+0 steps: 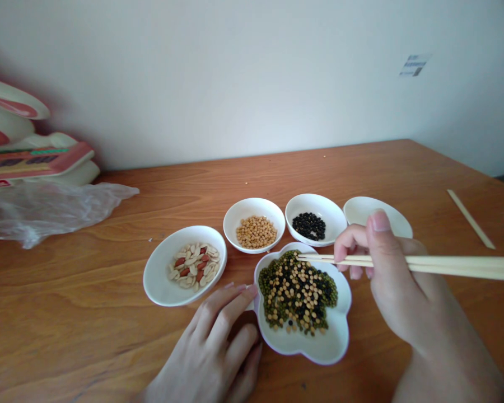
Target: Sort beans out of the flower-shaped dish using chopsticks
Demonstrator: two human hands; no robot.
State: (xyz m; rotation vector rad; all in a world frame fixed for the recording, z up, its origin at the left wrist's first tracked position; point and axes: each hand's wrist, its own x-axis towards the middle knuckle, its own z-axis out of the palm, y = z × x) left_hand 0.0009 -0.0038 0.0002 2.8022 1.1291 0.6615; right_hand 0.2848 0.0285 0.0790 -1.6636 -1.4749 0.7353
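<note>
My right hand grips a pair of wooden chopsticks, whose tips hover over the far edge of a flower-shaped white dish holding mixed green, yellow and black beans. My left hand lies flat on the table, fingertips touching that dish's left rim. Behind stand a dish of yellow beans, a dish of black beans and a white dish partly hidden by my right hand. A larger dish of peanuts sits to the left.
A wooden table runs up to a pale wall. Crumpled clear plastic and stacked pink-and-white packages lie at the far left. A paper chopstick sleeve lies at the right.
</note>
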